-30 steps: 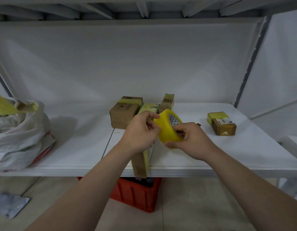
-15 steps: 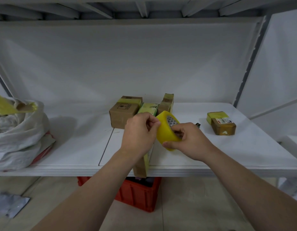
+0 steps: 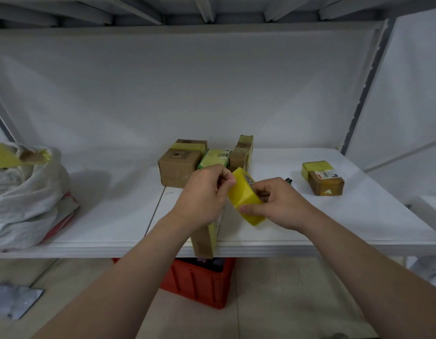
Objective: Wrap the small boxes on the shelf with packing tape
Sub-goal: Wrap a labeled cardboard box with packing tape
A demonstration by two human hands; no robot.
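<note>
Over the shelf [image 3: 114, 211], left grip [image 3: 204, 194] and right grip [image 3: 278, 204] pinch the tape roll [image 3: 243, 192]; the sack [image 3: 28, 192] holds a taped box [image 3: 23, 157].

Yellow tape roll [image 3: 246, 199] tilted above long box [image 3: 204, 243] at shelf [image 3: 109, 216] edge.

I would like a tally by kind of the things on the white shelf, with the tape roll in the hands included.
small brown and green cardboard boxes: 5
yellow packing tape roll: 1
white woven plastic sack: 1
small dark object, too small to identify: 1
Total: 8
</note>
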